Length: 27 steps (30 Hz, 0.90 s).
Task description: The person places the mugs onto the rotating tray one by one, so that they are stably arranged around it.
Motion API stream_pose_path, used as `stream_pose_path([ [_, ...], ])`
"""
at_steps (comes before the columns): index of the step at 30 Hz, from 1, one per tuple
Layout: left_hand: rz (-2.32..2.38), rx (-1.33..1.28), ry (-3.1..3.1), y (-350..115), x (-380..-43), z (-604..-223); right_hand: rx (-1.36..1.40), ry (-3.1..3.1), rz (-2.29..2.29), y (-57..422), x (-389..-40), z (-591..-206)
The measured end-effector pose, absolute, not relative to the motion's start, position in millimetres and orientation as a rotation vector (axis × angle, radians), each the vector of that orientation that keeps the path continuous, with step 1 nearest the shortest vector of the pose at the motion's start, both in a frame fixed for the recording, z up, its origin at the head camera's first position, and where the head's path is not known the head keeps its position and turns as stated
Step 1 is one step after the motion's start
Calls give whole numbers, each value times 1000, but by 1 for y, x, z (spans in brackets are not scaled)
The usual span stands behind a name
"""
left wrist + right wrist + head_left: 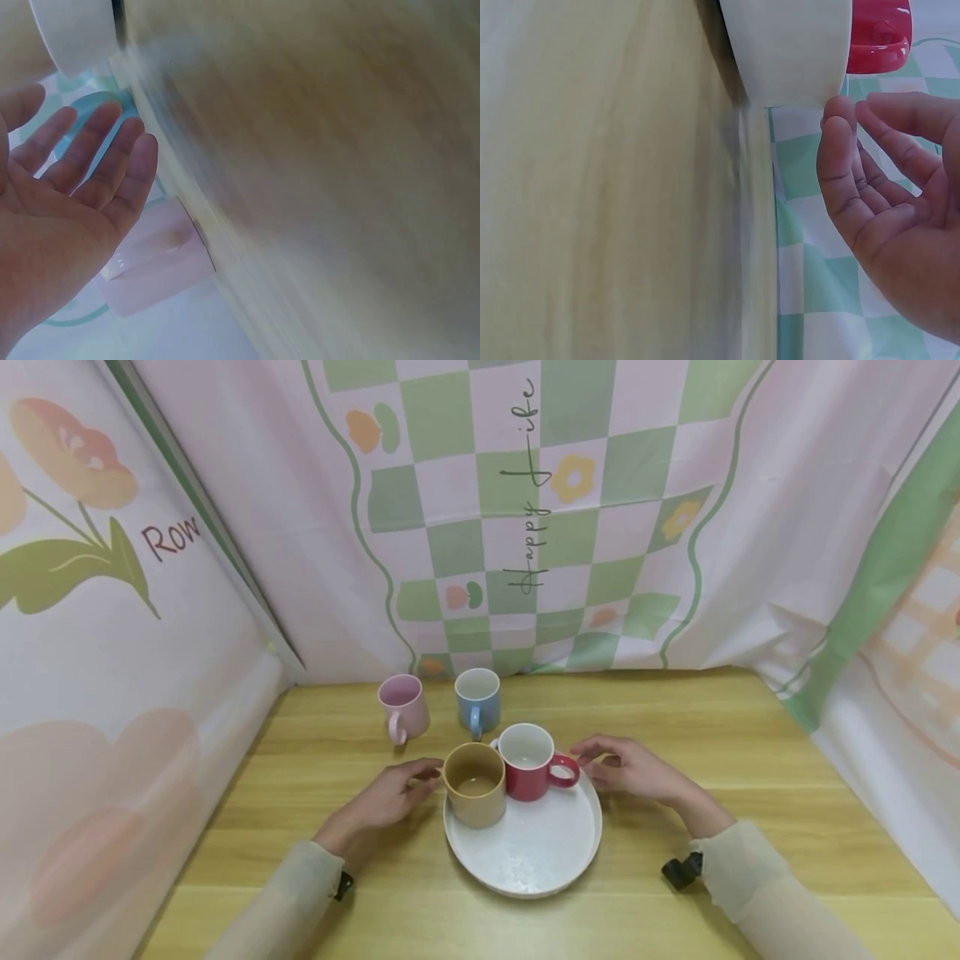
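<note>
A tan mug (475,787) and a red mug (528,763) with a white inside stand side by side on a round white tray (542,852). The red mug's handle points right. My left hand (395,793) is beside the tan mug at the tray's left edge; in the left wrist view its fingers (96,150) are spread loosely and hold nothing. At the tray's right rim is my right hand (626,767), near the red handle. Its fingers bend loosely in the right wrist view, fingertips (838,124) close to the rim; whether they touch it I cannot tell.
Behind the tray, a pink mug (405,706) and a blue mug (478,700) stand on the wooden table (637,918). A checked cloth (517,527) hangs along the table's back edge, with more printed cloth at both sides.
</note>
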State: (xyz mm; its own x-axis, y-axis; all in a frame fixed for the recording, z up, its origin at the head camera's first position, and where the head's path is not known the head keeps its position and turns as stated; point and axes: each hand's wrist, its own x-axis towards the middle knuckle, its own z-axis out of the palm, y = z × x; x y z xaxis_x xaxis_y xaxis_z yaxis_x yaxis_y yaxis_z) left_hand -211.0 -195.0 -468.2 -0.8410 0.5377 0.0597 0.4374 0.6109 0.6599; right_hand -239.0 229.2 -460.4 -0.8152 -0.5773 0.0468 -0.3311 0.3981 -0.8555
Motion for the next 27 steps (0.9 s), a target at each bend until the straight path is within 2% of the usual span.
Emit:
stream_pose_path([
  [10,1019,732,2826,-198,-213,-465,-773,2500,-1177,230,-239,-461],
  [27,1114,441,2910,-205,-214,-461,-788,2504,-1143,230,-236,-459],
])
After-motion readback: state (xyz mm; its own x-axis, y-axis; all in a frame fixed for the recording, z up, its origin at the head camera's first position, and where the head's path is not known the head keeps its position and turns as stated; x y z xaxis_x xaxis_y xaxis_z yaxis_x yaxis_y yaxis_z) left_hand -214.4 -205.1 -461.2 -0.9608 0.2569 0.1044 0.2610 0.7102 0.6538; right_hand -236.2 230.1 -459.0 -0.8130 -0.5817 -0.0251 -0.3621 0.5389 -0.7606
